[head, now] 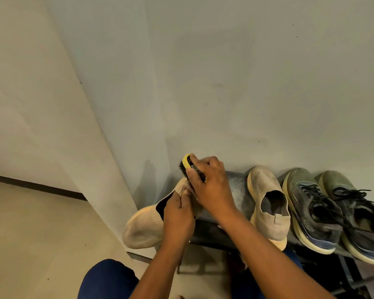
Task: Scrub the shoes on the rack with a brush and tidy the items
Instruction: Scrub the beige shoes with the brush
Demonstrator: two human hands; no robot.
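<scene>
Brush (187, 164) clenched in right grip (207, 182), bristles on beige shoe (143, 227); left grip (177, 214) pinching its collar.

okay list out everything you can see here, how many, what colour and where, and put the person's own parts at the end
Knit shoe: 1, beige, held up at the rack's left end.
Second knit shoe: 1, beige, on the rack, middle.
Trainers: 2, grey-blue with black laces, on the rack, right.
Brush: 1, yellow back, dark bristles, against the held shoe.
Rack: 1, dark frame, grey top, against the wall.
Wall: pale grey, behind the rack.
Floor: beige, lower left.
Left hand: holds the beige shoe at its opening.
Right hand: grips the brush.
Knees: dark blue trousers, bottom edge.
</scene>
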